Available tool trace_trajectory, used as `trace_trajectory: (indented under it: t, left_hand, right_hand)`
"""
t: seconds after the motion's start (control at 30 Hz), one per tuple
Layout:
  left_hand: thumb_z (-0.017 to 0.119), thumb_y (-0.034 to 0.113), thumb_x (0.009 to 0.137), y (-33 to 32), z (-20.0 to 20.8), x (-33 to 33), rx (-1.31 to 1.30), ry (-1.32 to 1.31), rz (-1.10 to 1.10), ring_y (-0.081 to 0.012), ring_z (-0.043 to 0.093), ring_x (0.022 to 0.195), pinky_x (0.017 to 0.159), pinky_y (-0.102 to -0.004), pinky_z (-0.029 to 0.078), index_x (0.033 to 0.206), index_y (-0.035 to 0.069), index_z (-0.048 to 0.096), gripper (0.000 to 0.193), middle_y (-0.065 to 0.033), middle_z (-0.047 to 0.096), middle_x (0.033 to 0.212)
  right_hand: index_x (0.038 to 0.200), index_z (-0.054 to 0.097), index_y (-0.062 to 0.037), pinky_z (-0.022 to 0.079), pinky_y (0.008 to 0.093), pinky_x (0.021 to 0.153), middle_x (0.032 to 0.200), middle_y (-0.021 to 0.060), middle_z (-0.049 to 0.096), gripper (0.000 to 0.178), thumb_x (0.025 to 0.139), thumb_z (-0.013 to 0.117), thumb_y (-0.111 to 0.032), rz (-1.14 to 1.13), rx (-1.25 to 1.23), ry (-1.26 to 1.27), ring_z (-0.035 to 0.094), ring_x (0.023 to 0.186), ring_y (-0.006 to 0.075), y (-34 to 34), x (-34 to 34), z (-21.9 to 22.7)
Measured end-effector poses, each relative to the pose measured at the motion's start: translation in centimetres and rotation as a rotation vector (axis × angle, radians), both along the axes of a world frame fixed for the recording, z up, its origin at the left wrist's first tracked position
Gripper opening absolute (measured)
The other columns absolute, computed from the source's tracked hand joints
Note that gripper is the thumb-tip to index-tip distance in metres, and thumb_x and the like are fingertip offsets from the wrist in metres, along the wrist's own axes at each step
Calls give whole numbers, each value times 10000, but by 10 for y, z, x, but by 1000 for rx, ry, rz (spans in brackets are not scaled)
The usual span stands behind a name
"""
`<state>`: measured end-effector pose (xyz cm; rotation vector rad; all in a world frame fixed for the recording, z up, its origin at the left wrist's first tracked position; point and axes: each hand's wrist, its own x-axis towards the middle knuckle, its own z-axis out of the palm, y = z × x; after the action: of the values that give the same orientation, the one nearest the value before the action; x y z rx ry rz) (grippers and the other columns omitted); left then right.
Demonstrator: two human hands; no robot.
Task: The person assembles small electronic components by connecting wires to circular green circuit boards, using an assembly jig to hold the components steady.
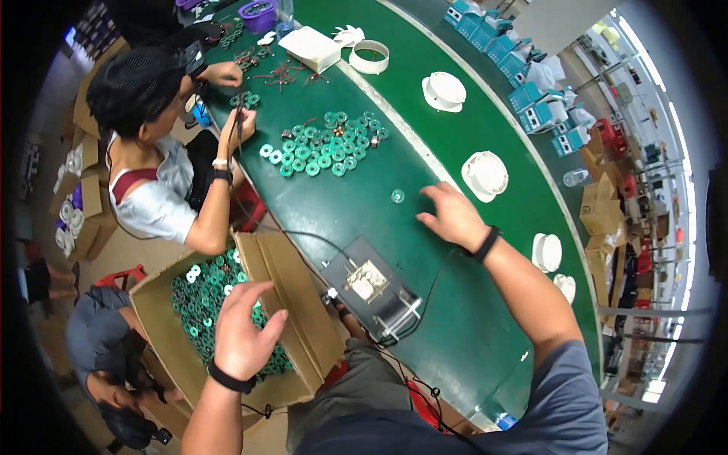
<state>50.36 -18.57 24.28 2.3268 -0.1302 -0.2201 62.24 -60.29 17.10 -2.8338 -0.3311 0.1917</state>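
My left hand (244,334) hovers over an open cardboard box (284,303), its thumb and fingers apart and nothing visible in them. Inside the box lies a heap of small green ring-shaped parts (199,303), a few of them white. On the green table, my right hand (455,218) is open beside a single small ring part (397,196), which it does not touch. Between my hands sits a dark flat fixture (379,284) with a pale metal plate (367,280) and a cable. Farther up the table, several green ring parts (326,148) are spread out.
To the left, a co-worker (163,144) handles ring parts with wires at the table edge. Another person (106,341) bends low behind the box. White round housings (485,176) stand along the green belt (523,205). Blue boxes (535,106) line its far side.
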Motion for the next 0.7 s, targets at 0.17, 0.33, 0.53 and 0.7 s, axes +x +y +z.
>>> trace_trajectory:
  t: [0.17,0.33,0.53,0.7]
  left_hand:
    - [779,131,809,-41,-43,75,133,-83,29,-383,634,1117,996,-424,498,1229,-10,655,460,-197,658,1166]
    - [771,171,812,-72,-99,144,176,-93,165,-408,609,1123,1014,-472,479,1232,27,674,454,-192,653,1184]
    - [759,37,797,-97,-150,213,283,-375,189,-387,582,1129,1012,-454,485,1249,58,678,460,-150,655,1226]
    - [764,53,796,-100,-171,257,377,-417,158,-350,581,1183,1008,-459,478,1255,95,689,467,-100,661,1313]
  right_hand:
    - [1306,626,-99,562,462,899,1183,131,588,496,846,782,-199,-19,80,-171,603,1108,352,42,77,-66]
    - [1378,600,-123,567,448,882,1179,123,547,553,854,772,-165,-102,124,-246,580,1095,338,56,131,-106]
    - [1041,625,-91,568,463,835,1127,94,570,251,835,767,-110,-62,209,-388,591,1062,322,52,156,-123]
    - [1021,630,-113,541,456,834,1041,48,605,238,828,769,-126,64,223,-381,595,1050,294,53,161,-128]
